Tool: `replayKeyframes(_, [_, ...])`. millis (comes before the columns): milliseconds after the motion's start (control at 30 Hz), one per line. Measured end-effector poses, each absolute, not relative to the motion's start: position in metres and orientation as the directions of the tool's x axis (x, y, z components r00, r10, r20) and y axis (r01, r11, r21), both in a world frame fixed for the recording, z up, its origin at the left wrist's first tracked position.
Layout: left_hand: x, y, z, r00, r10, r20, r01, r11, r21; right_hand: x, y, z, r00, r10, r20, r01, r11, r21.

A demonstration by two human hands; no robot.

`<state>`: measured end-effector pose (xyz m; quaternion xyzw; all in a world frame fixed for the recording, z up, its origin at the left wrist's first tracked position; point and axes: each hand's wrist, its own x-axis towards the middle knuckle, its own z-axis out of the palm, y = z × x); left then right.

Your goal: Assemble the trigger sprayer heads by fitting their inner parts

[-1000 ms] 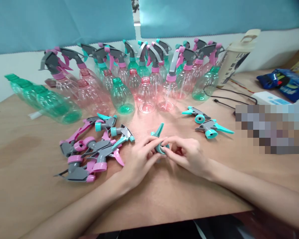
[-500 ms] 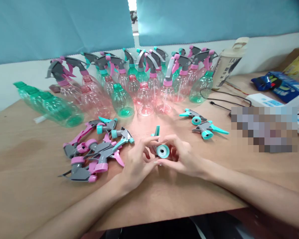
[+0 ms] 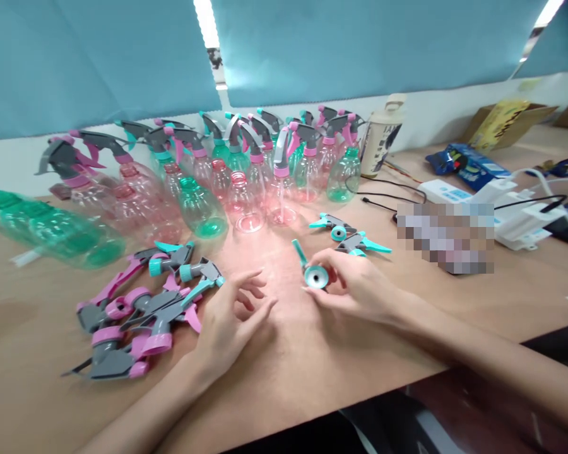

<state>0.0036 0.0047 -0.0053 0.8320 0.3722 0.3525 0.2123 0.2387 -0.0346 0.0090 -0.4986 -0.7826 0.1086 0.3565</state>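
Between the thumb and fingers of my right hand (image 3: pixel 355 285) is a teal and grey trigger sprayer head (image 3: pixel 316 277), its round collar turned toward me. My left hand (image 3: pixel 234 318) rests near the table with fingers apart and nothing in them. Just left of it lies a pile of pink, teal and grey sprayer heads (image 3: pixel 158 309). Beyond my right hand lie two more teal and grey sprayer heads (image 3: pixel 338 232), one partly hidden behind its fingers.
Behind stand rows of pink and green clear bottles (image 3: pixel 246 205), many fitted with sprayers. Green bottles (image 3: pixel 71 230) lean at the left. A cream tumbler (image 3: pixel 382 135), black cable (image 3: pixel 383 205), blue packet (image 3: pixel 468 165) and white power strip (image 3: pixel 525 221) are at the right.
My left hand has let go of the sprayer head and moved left, its fingers opening. My right hand alone now holds the sprayer head. The view has turned to the right.
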Motion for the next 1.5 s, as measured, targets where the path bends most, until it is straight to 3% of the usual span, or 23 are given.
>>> replayKeyframes(167, [0.005,0.008,-0.002,0.475,0.771,0.424,0.519,-0.635,0.572,0.299,-0.066,0.02,-0.106,0.898,0.427,0.861,0.298,-0.413])
replayKeyframes(433, [0.007,0.013,-0.004,0.488,0.783,0.386,0.527,-0.617,0.584,0.338,-0.097,0.019,-0.037,0.917,0.398,0.966,0.135,-0.221])
replayKeyframes(600, [0.007,0.015,-0.005,0.517,0.735,0.439,0.557,-0.678,0.479,0.343,-0.08,0.007,0.126,0.889,0.44,0.991,-0.092,-0.099])
replayKeyframes(767, [0.01,0.014,-0.002,0.55,0.692,0.467,0.541,-0.722,0.432,0.344,-0.044,-0.015,0.104,0.855,0.507,0.974,0.015,-0.224])
replayKeyframes(933, [0.012,0.012,-0.001,0.553,0.683,0.478,0.527,-0.731,0.434,0.323,-0.025,-0.029,0.12,0.873,0.472,0.924,0.076,-0.374])
replayKeyframes(1300, [0.015,0.01,-0.003,0.565,0.668,0.484,0.507,-0.744,0.434,0.286,-0.008,-0.028,0.087,0.87,0.485,0.967,0.045,-0.252])
replayKeyframes(1500, [0.015,0.007,-0.002,0.58,0.637,0.508,0.471,-0.771,0.429,0.291,-0.004,-0.026,-0.016,0.885,0.465,0.931,0.183,-0.316])
